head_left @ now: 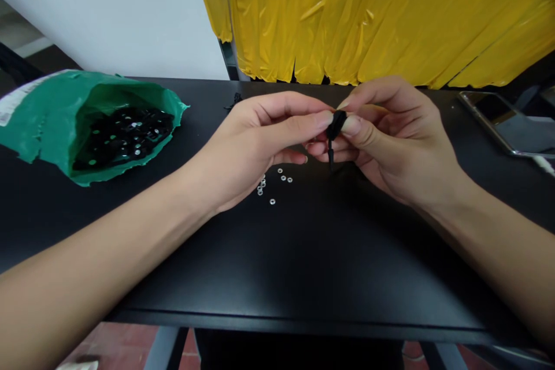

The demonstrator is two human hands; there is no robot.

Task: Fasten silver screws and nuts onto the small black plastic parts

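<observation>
A small black part [336, 124] with a thin stem pointing down is pinched between both hands above the table. The thumb and forefinger of my left hand [277, 127] press on its left side. From the right, the thumb and fingers of my right hand [390, 133] grip it too. Its exact kind is hard to tell, since fingertips cover much of it. Below my left hand, several small silvery rings [283, 178] lie on the black table [295, 266], some partly hidden by the palm.
A torn green plastic bag [47, 121] lies at the left, its mouth showing many small black pieces [130, 133]. Behind my left hand is a small dark bundle [236, 99]. A phone [511, 121] with a white cable rests at the right. Yellow plastic sheeting [368, 17] hangs behind the table.
</observation>
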